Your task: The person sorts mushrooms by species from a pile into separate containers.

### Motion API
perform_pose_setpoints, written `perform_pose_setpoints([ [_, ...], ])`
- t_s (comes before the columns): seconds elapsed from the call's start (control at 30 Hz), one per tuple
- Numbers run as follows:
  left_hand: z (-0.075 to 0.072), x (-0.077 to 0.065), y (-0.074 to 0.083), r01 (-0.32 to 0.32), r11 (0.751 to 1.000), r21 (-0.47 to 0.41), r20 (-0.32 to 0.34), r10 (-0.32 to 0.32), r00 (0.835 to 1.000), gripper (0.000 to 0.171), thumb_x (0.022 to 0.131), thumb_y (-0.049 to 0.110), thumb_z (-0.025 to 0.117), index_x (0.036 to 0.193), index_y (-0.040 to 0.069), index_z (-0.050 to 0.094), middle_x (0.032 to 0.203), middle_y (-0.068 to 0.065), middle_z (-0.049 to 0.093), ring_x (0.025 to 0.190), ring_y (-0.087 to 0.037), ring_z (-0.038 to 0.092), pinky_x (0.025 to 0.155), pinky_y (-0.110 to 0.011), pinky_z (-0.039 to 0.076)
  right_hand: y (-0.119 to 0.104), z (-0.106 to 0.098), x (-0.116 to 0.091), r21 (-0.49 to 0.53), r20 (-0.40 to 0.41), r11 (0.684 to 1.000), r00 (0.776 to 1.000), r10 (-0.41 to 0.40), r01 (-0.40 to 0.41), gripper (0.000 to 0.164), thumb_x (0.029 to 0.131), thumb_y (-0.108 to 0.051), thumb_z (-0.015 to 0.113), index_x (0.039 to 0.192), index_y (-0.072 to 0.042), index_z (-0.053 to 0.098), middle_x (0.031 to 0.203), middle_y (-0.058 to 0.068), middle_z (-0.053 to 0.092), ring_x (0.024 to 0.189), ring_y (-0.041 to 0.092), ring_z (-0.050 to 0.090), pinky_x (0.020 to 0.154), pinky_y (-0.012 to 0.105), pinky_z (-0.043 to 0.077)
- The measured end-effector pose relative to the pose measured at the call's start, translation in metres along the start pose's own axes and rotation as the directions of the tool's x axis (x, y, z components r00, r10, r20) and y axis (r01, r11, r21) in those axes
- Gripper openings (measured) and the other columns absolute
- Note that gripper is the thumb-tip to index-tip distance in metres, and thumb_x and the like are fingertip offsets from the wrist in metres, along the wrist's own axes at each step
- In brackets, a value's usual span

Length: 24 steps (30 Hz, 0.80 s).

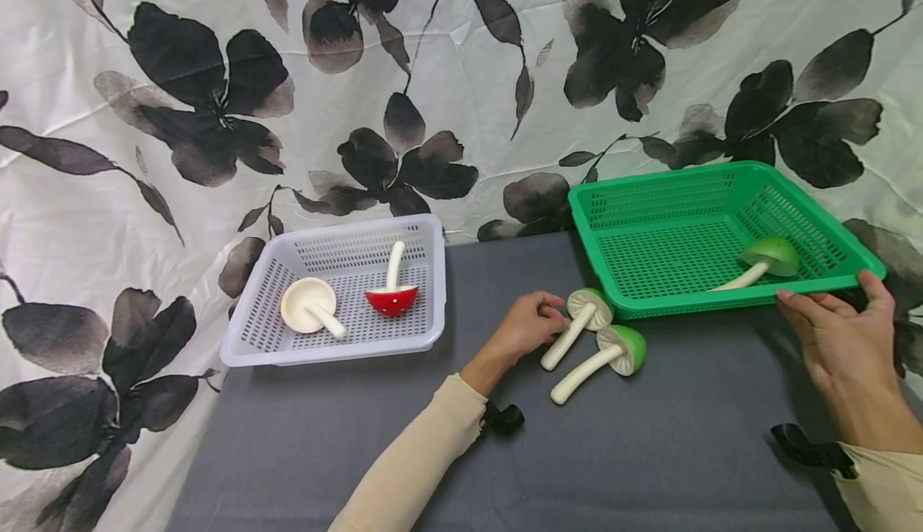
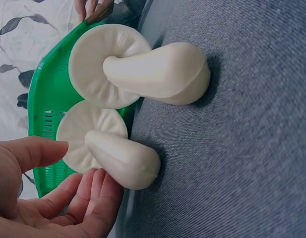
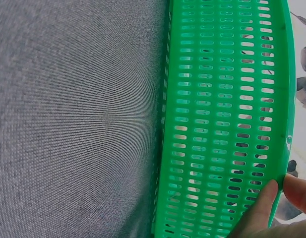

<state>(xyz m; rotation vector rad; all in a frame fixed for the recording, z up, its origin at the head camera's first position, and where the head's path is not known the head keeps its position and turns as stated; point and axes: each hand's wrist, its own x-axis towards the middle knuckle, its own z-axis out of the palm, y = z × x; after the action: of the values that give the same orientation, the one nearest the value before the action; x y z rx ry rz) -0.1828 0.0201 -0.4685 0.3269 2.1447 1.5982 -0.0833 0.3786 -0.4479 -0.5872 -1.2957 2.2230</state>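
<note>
1. head: the near mushroom (image 1: 573, 329) lies on the table (image 1: 649, 468), just to the right of the left hand (image 1: 530, 324) and beside the green basket (image 1: 685, 301). its long axis is slanted: the cap is at the upper right, the stem points down and left, to the person's side. the other mushroom (image 1: 604, 358) lies next to it, with similar slant. the left hand is much nearer; its fingers are loosely bent and seem to hold nothing. the right hand (image 1: 847, 336) is well apart, gripping the front rim of the green basket near its right corner.
2. left wrist: the thumb and the fingers are spread apart about the near mushroom; if they touch it, i cannot tell. here its stem points right and a little down.
3. right wrist: the right hand pinches the rim of the green basket.
</note>
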Motion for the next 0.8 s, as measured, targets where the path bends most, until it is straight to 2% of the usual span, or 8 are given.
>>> perform_pose_setpoints([
  [0.1, 0.002, -0.001, -0.001, 0.004, 1.000, 0.022, -0.006, -0.004, 1.000, 0.031, 0.094, 0.009, 0.071, 0.124, 0.006, 0.067, 0.092, -0.001, 0.066, 0.081, -0.022, 0.066, 0.072, -0.036, 0.060, 0.000, 0.001, 0.000, 0.005, -0.005, 1.000, 1.000, 0.002, -0.002, 0.112, 0.086, 0.013, 0.071, 0.160, -0.040, 0.006, 0.092, 0.003, 0.058, 0.079, 0.010, 0.064, 0.075, 0.017, 0.059],
  [0.27, 0.005, -0.002, -0.002, -0.006, 0.999, 0.046, -0.004, 0.006, 1.000, 0.029, 0.094, 0.009, 0.070, 0.123, 0.005, 0.067, 0.089, 0.001, 0.066, 0.069, -0.014, 0.060, 0.062, -0.026, 0.053, -0.002, 0.002, 0.000, 0.012, -0.015, 1.000, 1.000, 0.007, -0.007, 0.112, 0.085, 0.015, 0.070, 0.160, -0.040, 0.006, 0.091, 0.003, 0.059, 0.076, 0.011, 0.066, 0.073, 0.017, 0.060],
  [0.4, 0.007, -0.002, -0.005, -0.022, 0.998, 0.057, -0.007, 0.022, 1.000, 0.029, 0.093, 0.009, 0.071, 0.121, 0.005, 0.068, 0.088, 0.001, 0.067, 0.069, -0.009, 0.058, 0.061, -0.021, 0.049, -0.002, 0.003, 0.000, 0.011, -0.016, 1.000, 1.000, 0.006, -0.006, 0.111, 0.086, 0.014, 0.069, 0.160, -0.040, 0.006, 0.089, 0.003, 0.060, 0.076, 0.011, 0.065, 0.073, 0.017, 0.060],
  [0.63, 0.009, -0.002, -0.007, -0.024, 0.997, 0.079, 0.001, 0.024, 1.000, 0.024, 0.093, 0.013, 0.073, 0.117, 0.009, 0.072, 0.089, 0.001, 0.066, 0.074, -0.009, 0.059, 0.064, -0.021, 0.049, -0.001, 0.003, 0.000, -0.003, -0.026, 1.000, 1.000, 0.005, -0.005, 0.111, 0.086, 0.014, 0.070, 0.160, -0.039, 0.007, 0.090, 0.003, 0.058, 0.077, 0.011, 0.065, 0.074, 0.017, 0.059],
  [0.8, 0.013, -0.001, -0.007, -0.020, 0.994, 0.107, -0.004, 0.021, 1.000, 0.020, 0.093, 0.013, 0.073, 0.113, 0.011, 0.074, 0.087, 0.003, 0.066, 0.073, -0.008, 0.059, 0.063, -0.021, 0.049, 0.000, 0.002, 0.000, 0.032, -0.025, 0.999, 1.000, -0.004, 0.005, 0.112, 0.084, 0.016, 0.072, 0.160, -0.038, 0.009, 0.090, 0.004, 0.058, 0.077, 0.012, 0.066, 0.073, 0.018, 0.060],
])
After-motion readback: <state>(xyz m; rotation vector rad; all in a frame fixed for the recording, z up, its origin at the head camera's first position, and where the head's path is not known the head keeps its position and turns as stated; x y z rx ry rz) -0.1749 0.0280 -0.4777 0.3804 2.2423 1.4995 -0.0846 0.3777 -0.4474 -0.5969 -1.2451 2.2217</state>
